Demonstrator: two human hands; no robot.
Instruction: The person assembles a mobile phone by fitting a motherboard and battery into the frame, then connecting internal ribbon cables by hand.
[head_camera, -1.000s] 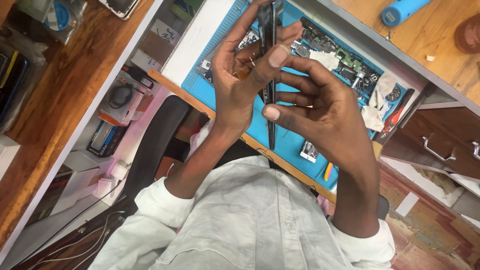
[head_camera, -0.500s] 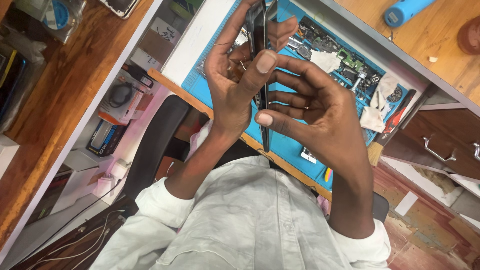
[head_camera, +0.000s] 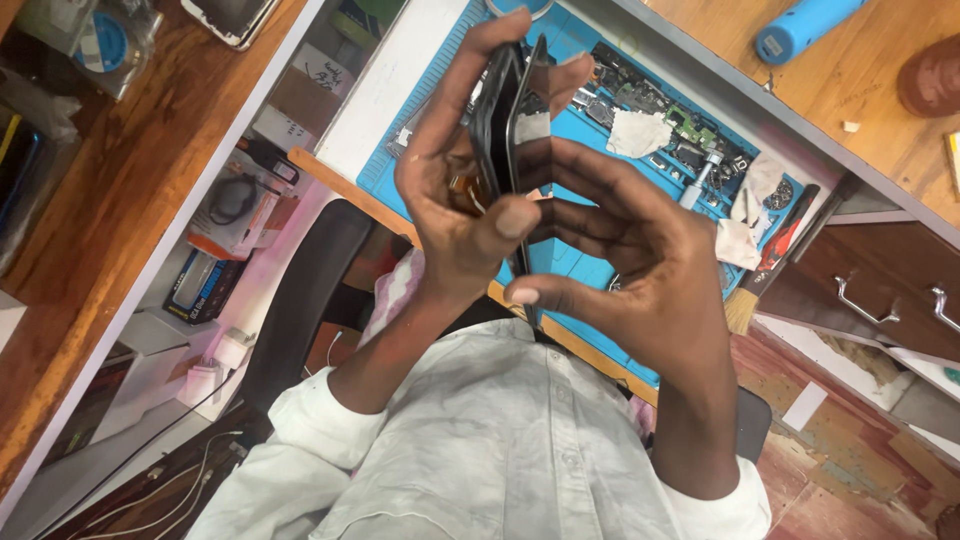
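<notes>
Both hands — left hand (head_camera: 455, 200); right hand (head_camera: 640, 270) — grip a dark phone (head_camera: 503, 120), its halves parted.

Place: a small electronics repair workshop.
Bench: a blue work mat (head_camera: 590, 270) on a wooden desk (head_camera: 870, 90), strewn with circuit boards (head_camera: 690, 125) and small parts.
Tools: a blue power screwdriver (head_camera: 800, 28), a brush (head_camera: 765, 265).
Storage: boxes of accessories (head_camera: 225, 215) on shelves, drawers (head_camera: 870, 300) alongside.

Over the last second I watched the phone (head_camera: 505, 130) open up: it had shown as one thin dark edge at the upper middle of the frame, and its screen panel (head_camera: 527, 120) swung away from the body. My left hand (head_camera: 455, 190) and right hand (head_camera: 640, 270) shifted slightly higher.
</notes>
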